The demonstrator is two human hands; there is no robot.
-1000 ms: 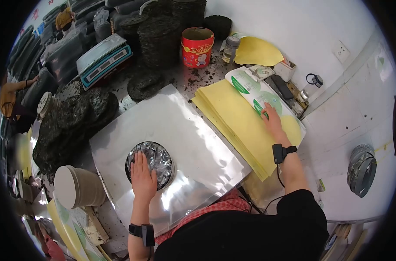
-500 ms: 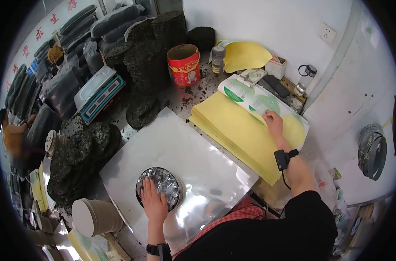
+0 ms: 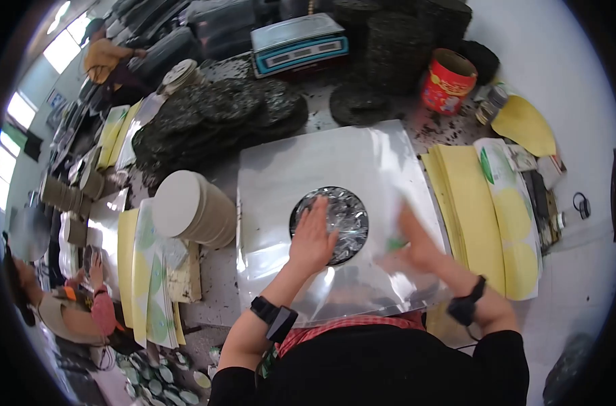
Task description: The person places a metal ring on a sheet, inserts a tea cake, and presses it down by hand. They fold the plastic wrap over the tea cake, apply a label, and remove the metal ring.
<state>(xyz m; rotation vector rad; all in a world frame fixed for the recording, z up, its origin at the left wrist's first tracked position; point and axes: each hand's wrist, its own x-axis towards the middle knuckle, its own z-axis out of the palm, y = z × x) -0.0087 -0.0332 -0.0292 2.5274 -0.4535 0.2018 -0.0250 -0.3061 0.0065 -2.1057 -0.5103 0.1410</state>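
A round cake wrapped in crinkled foil [image 3: 340,220] lies on a stack of silver foil sheets [image 3: 321,155]. My left hand [image 3: 312,238] rests flat on the cake's left half, fingers together and pointing away from me. My right hand [image 3: 416,245] is blurred with motion over the foil sheets, just right of the cake. A small green label [image 3: 394,242] shows at its fingertips. Both wrists wear black bands.
Yellow paper sheets [image 3: 465,196] with green-and-white labels [image 3: 492,169] lie to the right. A red can [image 3: 447,80], a scale [image 3: 298,39] and dark pressed cakes [image 3: 213,111] stand behind. White discs [image 3: 186,206] sit on the left. Other people [image 3: 64,308] work at the far left.
My right hand has left the label stack on the yellow paper and swung left toward the foil-wrapped cake. My left hand stays on the cake. My head has turned left.
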